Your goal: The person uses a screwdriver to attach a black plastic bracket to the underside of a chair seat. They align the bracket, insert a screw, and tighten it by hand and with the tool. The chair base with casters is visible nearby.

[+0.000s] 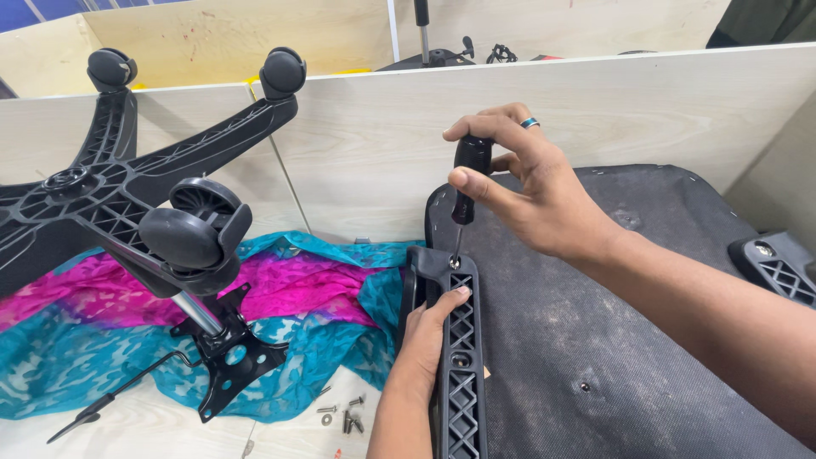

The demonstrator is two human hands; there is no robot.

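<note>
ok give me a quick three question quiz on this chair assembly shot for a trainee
1. True or false: the right hand grips a black-handled screwdriver upright, its tip at the top of the black armrest bracket.
2. Multiple choice: the left hand rests on A) the wheeled chair base, B) the armrest bracket, C) the loose screws.
3. Fill in: the chair base lies overturned on a pink and ____ cloth.

Key: 1 true; 2 B; 3 blue.
</note>
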